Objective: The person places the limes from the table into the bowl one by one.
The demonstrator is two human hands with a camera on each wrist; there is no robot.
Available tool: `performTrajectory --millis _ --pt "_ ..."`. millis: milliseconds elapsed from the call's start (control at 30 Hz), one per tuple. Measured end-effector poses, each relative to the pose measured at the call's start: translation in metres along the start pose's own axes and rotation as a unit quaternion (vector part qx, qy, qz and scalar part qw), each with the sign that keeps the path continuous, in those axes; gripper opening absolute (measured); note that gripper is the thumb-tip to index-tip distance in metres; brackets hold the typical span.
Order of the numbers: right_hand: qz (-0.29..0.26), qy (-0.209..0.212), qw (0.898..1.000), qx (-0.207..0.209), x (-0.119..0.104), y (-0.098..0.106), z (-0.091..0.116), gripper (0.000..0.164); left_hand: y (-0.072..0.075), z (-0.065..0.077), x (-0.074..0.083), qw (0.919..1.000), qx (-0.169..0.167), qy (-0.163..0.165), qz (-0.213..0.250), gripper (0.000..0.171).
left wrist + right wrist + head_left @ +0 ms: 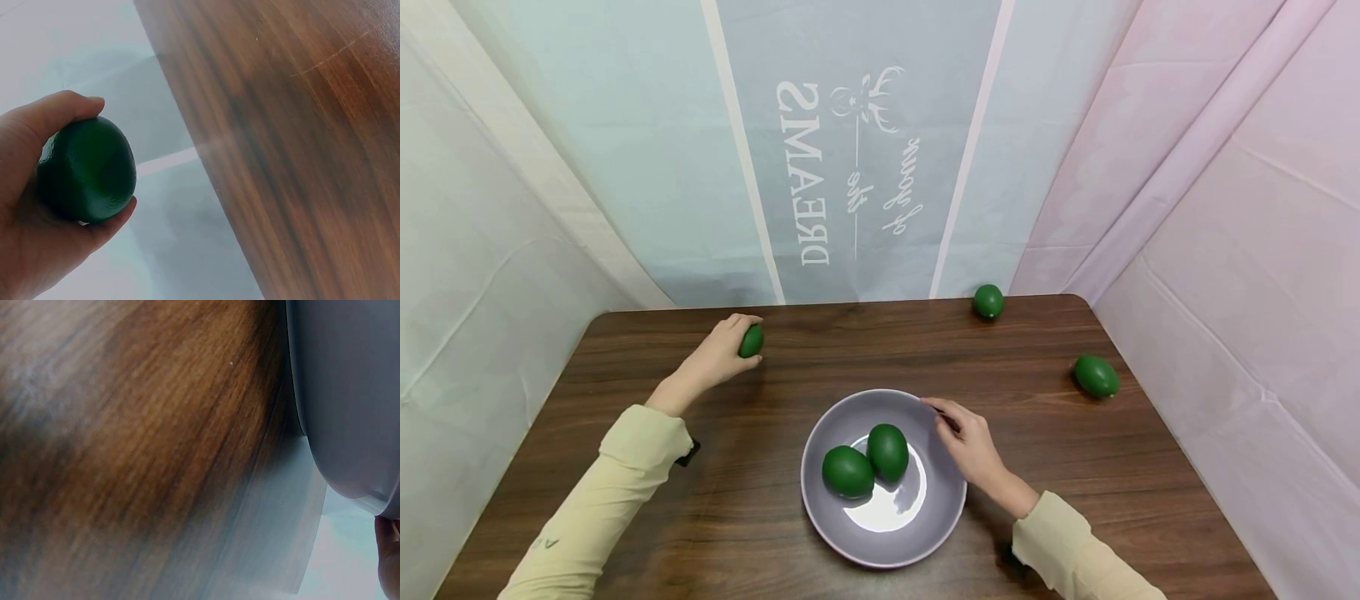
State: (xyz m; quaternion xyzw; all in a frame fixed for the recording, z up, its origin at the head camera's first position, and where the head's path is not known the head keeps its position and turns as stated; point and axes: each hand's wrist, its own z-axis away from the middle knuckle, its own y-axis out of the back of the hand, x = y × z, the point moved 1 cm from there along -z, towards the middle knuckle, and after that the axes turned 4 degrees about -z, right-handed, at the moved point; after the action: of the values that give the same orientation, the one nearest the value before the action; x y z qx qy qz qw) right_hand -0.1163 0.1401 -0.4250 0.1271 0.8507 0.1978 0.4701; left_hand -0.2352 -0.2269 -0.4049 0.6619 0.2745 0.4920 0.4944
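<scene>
On a wooden table [850, 358], a purple-grey bowl [942, 492], my hands well apart.
My right hand [973, 450] pinches the bowl's far right rim; my left hand [715, 358], out at far left, grips a green fruit [751, 341]. Two more fruits [847, 472] sit inside the bowl, one lies by the far edge [988, 302], another at the right [1096, 376].

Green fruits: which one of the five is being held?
The leftmost fruit, gripped in the left hand; two others lie in the bowl, and two more rest on the table.
</scene>
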Motion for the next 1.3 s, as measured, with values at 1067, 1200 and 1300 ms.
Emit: performTrajectory --millis 1067,1200,1300 --pt "0.002 0.0 1.0 -0.001 0.0 0.001 0.0 0.032 0.003 0.004 0.036 0.998 0.004 -0.063 -0.002 0.059" --pt "0.002 0.002 1.0 -0.002 0.0 0.001 0.0 0.032 0.003 0.004 0.039 0.9975 0.004 -0.071 -0.001 0.058" --pt "0.003 0.003 1.0 -0.001 0.0 0.001 0.0 0.032 0.003 0.005 0.042 0.9968 0.005 -0.079 -0.003 0.057"
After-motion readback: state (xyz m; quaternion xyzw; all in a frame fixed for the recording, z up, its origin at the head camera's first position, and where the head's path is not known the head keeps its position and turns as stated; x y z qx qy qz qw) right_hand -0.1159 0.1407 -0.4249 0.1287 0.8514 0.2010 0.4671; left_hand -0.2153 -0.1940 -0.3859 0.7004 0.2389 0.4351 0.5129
